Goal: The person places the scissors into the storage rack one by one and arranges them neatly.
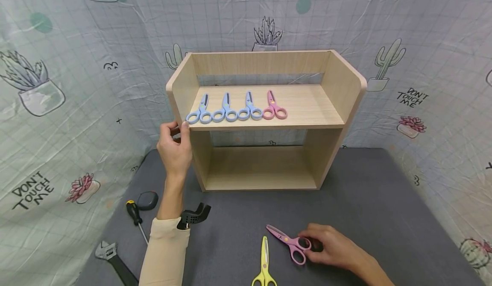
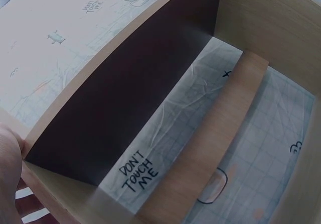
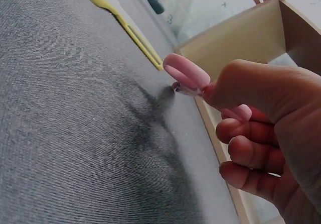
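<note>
With thumb and fingers my right hand (image 1: 334,248) pinches pink scissors (image 1: 290,240) by the handle, held above the table with the blades toward the upper left. Yellow scissors (image 1: 265,260) lie beside them on the table. My left hand (image 1: 175,148) grips the left side of a wooden shelf (image 1: 265,127), its thumb at the front corner of the upper board. Along that board lie blue scissors (image 1: 203,106), second blue scissors (image 1: 226,106), third blue scissors (image 1: 249,106) and another pair of pink scissors (image 1: 271,104), handles to the front.
To the left of my left forearm lie a screwdriver (image 1: 133,212), a dark rounded object (image 1: 147,200) and an adjustable wrench (image 1: 115,258). The grey table (image 1: 238,217) stretches in front of the shelf. A printed cloth (image 1: 127,33) hangs behind and at both sides.
</note>
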A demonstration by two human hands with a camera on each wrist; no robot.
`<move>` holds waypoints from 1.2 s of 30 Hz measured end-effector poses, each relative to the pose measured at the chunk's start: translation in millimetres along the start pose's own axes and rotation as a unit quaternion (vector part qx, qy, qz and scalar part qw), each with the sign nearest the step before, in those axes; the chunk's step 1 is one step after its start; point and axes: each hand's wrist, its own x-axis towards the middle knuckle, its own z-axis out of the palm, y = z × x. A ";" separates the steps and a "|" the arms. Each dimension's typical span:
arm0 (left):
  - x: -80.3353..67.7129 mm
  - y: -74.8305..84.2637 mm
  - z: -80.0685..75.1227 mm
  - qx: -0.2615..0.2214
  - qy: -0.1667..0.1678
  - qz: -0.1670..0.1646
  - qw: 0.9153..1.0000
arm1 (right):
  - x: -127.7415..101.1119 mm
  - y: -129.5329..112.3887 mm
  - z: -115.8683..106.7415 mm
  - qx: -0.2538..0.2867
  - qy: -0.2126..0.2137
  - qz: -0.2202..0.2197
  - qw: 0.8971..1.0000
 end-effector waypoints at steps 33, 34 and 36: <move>0.0 0.8 0.2 0.000 -0.002 -0.002 1.000 | 43.7 -15.7 -44.9 -0.013 0.090 -0.076 0.993; 0.0 0.5 -0.1 0.000 -0.003 -0.001 1.000 | 45.1 -16.4 -46.9 -0.014 0.093 -0.079 0.992; -0.3 -0.4 -0.6 0.000 -0.005 0.001 1.000 | 47.7 -18.0 -50.9 -0.018 0.096 -0.081 0.992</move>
